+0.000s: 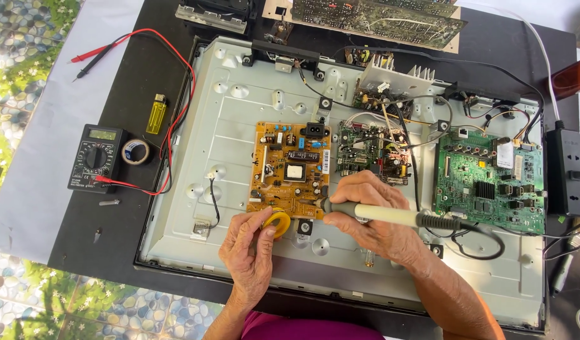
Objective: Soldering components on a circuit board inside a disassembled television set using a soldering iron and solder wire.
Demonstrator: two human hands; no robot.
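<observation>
**2 bare hands working at an orange circuit board inside an opened flat screen**

Nearest the viewer, at the bottom edge, a magenta garment (302,328) is showing between 2 forearms. Just above it, the left hand (249,255) is resting on the grey metal back panel (233,164) of the opened screen, its fingers curling around and pinching a small round yellow tin (279,221) at the lower edge of the orange circuit board (292,169). Just beside it, the right hand (375,217) is wrapping its fingers closed around the cream handle of a soldering iron (390,215), which is lying almost level, its dark front end pointing left and reaching the orange board's lower right corner. The iron's black cord is looping away to the right across the panel.

Farther up, a small green board (365,151) is sitting just right of the orange one, and a larger green board (488,179) is lying near the panel's right edge. A black power strip (570,170) is running along the right edge of the black worktop (139,82).

On the worktop's left side, a multimeter (95,157) is lying next to a roll of tape (137,152), with a yellow lighter (156,113) above them and red and black probe leads (95,56) trailing toward the far left corner. At the far edge, more bare boards (378,16) are lying.
</observation>
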